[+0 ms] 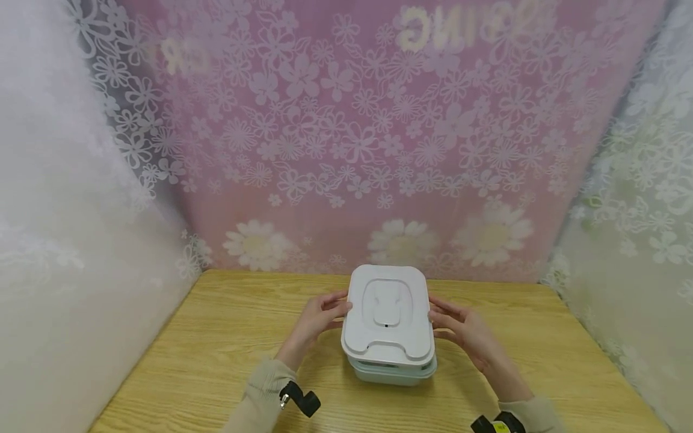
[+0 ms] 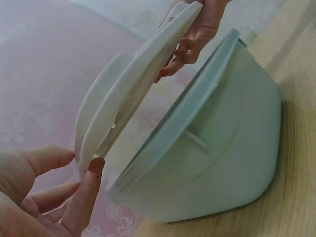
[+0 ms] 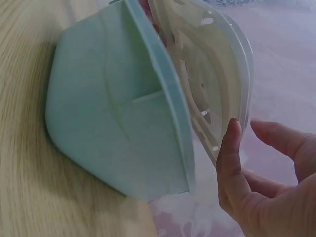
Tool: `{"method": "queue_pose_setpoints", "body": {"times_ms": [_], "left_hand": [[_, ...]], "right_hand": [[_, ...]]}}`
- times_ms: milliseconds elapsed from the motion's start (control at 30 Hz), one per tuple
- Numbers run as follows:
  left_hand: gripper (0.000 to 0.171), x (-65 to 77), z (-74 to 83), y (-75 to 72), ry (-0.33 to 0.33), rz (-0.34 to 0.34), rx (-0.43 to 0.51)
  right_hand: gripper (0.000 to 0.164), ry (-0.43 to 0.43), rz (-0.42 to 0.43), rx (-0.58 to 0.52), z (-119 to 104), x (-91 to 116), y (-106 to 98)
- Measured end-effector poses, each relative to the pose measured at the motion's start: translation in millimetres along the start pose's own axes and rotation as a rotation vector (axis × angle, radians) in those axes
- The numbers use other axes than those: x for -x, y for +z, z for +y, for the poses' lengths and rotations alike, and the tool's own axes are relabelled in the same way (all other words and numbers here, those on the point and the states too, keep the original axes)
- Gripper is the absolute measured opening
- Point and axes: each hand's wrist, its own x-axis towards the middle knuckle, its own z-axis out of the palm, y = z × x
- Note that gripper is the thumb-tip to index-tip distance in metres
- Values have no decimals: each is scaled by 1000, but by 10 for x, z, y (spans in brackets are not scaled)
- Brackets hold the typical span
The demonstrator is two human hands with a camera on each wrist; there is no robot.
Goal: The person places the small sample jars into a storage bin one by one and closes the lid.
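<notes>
A white plastic lid with a raised middle is held over a pale green plastic tub on the table. Both wrist views show a gap between the lid and the rim of the tub. My left hand pinches the lid's left edge, thumb above and fingers beneath. On the opposite edge, my right hand grips the lid between thumb and fingers. The tub's inside is mostly hidden by the lid.
The wood-grain table bears the tub near its middle. A pink floral curtain hangs behind, and pale sheets close in the left and right sides. A small black camera is strapped to the left wrist.
</notes>
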Motion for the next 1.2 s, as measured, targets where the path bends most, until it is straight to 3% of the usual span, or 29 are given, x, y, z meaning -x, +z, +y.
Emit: {"method": "queue_pose_setpoints", "body": {"times_ms": [367, 500, 933, 1200], "left_hand": [[50, 69, -133, 39, 30, 61, -34], [49, 132, -44, 75, 31, 71, -32], [49, 50, -225, 81, 29, 72, -83], [52, 38, -236, 106, -10, 63, -22]], "right_hand": [[58, 11, 29, 146, 94, -24, 52], [57, 25, 48, 167, 116, -49, 61], [59, 72, 107, 306, 201, -69, 60], [59, 67, 58, 259, 244, -51, 49]]}}
